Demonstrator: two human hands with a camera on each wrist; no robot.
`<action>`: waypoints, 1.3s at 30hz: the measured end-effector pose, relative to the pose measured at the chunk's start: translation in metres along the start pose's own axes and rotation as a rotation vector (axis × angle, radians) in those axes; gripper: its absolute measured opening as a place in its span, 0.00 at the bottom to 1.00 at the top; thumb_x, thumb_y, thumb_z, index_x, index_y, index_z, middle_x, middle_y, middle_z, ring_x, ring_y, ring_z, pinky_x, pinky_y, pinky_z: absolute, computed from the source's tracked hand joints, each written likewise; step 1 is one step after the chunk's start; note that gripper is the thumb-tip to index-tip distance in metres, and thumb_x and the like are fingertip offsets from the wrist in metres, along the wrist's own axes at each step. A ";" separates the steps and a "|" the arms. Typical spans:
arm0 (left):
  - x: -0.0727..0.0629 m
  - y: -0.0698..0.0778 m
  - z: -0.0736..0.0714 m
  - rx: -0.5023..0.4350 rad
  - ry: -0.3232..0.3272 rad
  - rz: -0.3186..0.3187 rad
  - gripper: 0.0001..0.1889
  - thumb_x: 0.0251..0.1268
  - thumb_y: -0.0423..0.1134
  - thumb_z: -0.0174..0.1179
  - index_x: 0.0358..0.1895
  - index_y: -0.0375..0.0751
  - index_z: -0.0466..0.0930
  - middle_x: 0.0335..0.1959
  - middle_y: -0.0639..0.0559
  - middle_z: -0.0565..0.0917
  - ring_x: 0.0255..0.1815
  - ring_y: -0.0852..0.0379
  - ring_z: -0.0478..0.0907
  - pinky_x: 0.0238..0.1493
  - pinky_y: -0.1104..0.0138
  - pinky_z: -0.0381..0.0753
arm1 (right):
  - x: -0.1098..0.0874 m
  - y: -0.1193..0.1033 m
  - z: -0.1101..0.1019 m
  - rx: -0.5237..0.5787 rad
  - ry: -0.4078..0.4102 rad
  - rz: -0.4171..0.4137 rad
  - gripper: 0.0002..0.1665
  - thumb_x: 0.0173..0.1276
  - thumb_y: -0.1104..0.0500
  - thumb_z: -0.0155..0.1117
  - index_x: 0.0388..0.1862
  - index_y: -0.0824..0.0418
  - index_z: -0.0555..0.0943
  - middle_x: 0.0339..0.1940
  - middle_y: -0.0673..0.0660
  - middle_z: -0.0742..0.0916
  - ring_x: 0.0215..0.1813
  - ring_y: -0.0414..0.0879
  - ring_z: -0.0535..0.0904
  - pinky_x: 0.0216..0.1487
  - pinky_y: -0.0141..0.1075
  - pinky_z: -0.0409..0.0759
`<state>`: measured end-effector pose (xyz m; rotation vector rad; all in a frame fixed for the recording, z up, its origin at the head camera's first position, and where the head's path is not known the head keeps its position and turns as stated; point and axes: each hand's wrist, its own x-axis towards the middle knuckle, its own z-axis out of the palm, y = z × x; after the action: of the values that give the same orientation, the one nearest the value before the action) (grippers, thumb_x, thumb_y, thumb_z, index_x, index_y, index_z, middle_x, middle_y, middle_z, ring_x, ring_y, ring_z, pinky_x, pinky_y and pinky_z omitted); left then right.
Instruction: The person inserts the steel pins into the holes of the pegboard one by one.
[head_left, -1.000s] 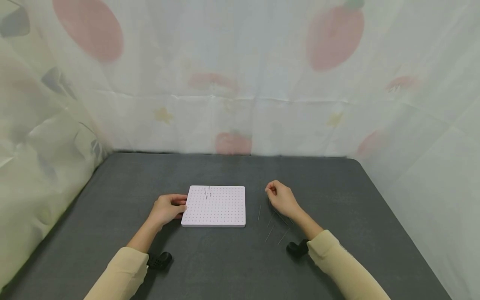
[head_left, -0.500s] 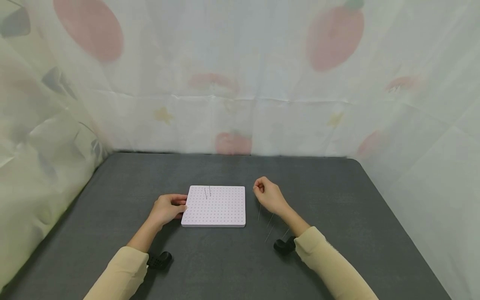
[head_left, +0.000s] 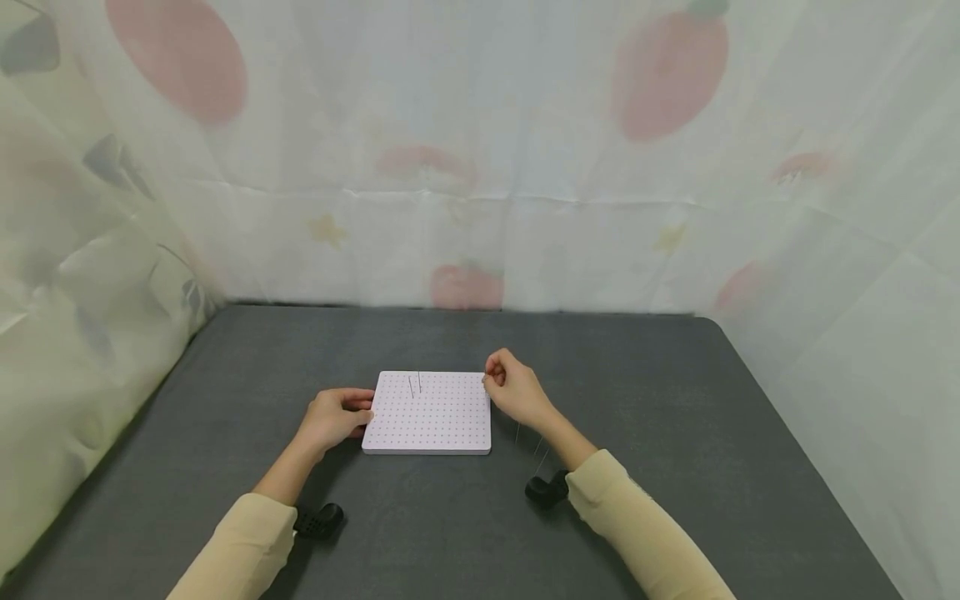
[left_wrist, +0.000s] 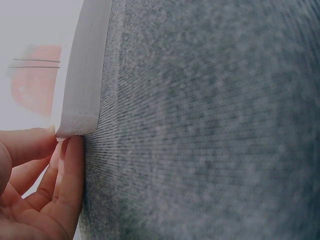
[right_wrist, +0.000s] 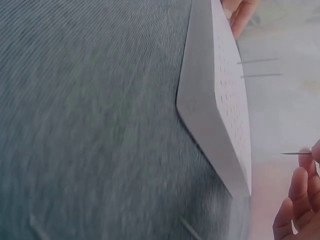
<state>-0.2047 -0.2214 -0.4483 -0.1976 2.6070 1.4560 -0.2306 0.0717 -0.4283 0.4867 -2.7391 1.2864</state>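
Observation:
A white board (head_left: 435, 425) dotted with rows of small holes lies flat on the table. Two thin metal needles (head_left: 420, 383) stand upright near its back left. At the board's left edge my left hand (head_left: 332, 419) grips the side between thumb (left_wrist: 30, 145) and fingers. My right hand (head_left: 517, 392) hovers at the board's back right corner and pinches a needle (right_wrist: 291, 153) between thumb and forefinger, its tip pointing out past them. Where this needle ends inside the fingers is hidden.
Several loose needles (head_left: 541, 463) lie on the dark grey table (head_left: 675, 417) right of the board, partly covered by my right forearm. A pale printed curtain (head_left: 570, 250) hangs behind the table and along both sides.
My right hand, pinching the needle, has moved left from above the loose needles to the board's back right corner. The left hand and the board have stayed put.

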 end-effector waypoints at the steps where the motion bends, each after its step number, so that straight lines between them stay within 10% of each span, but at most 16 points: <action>1: 0.000 0.000 0.000 -0.001 0.001 0.001 0.20 0.58 0.30 0.58 0.56 0.33 0.75 0.43 0.40 0.79 0.35 0.57 0.80 0.33 0.65 0.84 | 0.000 -0.002 0.002 0.000 -0.001 0.004 0.05 0.62 0.63 0.56 0.36 0.56 0.71 0.29 0.49 0.76 0.30 0.40 0.71 0.26 0.28 0.69; 39: -0.003 0.006 0.002 0.015 0.000 0.000 0.20 0.57 0.30 0.59 0.55 0.33 0.75 0.44 0.39 0.80 0.34 0.56 0.80 0.32 0.65 0.84 | 0.018 -0.035 0.053 0.017 -0.032 -0.107 0.03 0.59 0.62 0.61 0.32 0.55 0.77 0.29 0.47 0.83 0.30 0.37 0.74 0.30 0.26 0.71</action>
<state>-0.2023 -0.2164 -0.4436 -0.1962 2.6170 1.4367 -0.2333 0.0059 -0.4333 0.6514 -2.6888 1.2882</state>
